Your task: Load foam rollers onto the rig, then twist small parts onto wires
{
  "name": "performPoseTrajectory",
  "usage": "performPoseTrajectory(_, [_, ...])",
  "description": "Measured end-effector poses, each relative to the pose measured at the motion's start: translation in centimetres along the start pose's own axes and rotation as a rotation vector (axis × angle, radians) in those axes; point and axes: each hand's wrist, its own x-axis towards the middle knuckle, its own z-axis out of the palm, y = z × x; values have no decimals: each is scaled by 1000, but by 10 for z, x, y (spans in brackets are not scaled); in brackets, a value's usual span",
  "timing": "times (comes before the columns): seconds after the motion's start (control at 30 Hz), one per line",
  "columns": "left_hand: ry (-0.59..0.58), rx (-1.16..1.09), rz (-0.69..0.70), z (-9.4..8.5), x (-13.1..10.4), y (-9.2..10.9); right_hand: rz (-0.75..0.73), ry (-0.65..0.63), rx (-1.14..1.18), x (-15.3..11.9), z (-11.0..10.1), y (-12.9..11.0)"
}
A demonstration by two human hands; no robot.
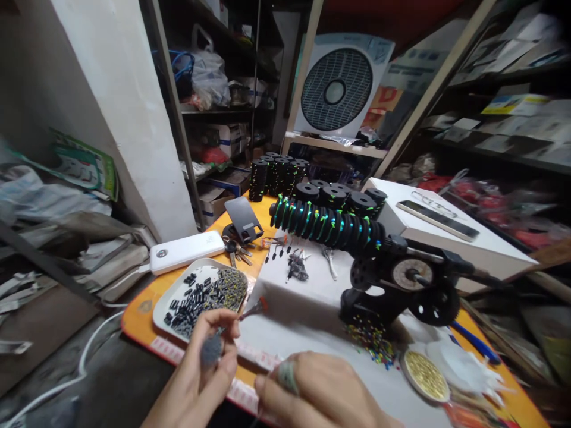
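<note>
My left hand is curled at the front edge of the table, with a dark grey round piece inside the bent fingers. Close to its fingertips is a small orange-tipped piece; whether they touch I cannot tell. To the right, my right hand is closed, back upward, with a pale green wrap around one finger. What its fingertips hold, if anything, is hidden. Just beyond the left hand sits a white tray of small black and grey-yellow parts.
A black geared device carries a ribbed black roll wound with green-blue lures or cords. Coloured beads lie beneath it, near a dish of gold bits. Behind are black rolls, a power bank, keys and a fan.
</note>
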Motion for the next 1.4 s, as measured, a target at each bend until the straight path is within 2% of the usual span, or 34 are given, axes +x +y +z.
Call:
performPoseTrajectory(0.13, [-119, -147, -16, -5, 1, -16, 158, 71, 182, 8, 7, 8])
performPoseTrajectory(0.23, [-95, -68, -31, -3, -5, -15, 224, 23, 287, 8, 12, 10])
performPoseTrajectory(0.3, [-57, 35, 5, -1, -8, -7, 276, -5, 371, 6, 10, 11])
performPoseTrajectory(0.4, [2, 187, 130, 1, -3, 8, 436, 1, 436, 4, 5, 16])
performPoseTrajectory(0.53, [-82, 462, 224, 0, 20, 25, 597, 57, 425, -2, 4, 23])
performPoseTrajectory(0.7, [-195, 965, 260, 4, 44, 37, 602, 102, 393, -8, 10, 25])
performPoseTrajectory(0.83, [-251, 1110, 328, 14, 55, 34, 579, 157, 418, -10, 10, 25])
performPoseTrajectory(0.97, [-259, 1091, 340, 19, 56, 31, 591, 161, 441, -10, 6, 29])
performPoseTrajectory(1.07, [-232, 990, 340, 18, 46, 31, 594, 154, 456, -7, 3, 29])
performPoseTrajectory(1.13, [-175, 790, 262, 17, 34, 29, 590, 172, 468, -3, 1, 27])
performPoseTrajectory(1.27, [-106, 305, 13, 24, 6, 16, 560, 271, 479, 3, 1, 18])
performPoseTrajectory(1.4, [-4, 79, -19, 40, -11, 3, 540, 347, 512, 3, 4, 13])
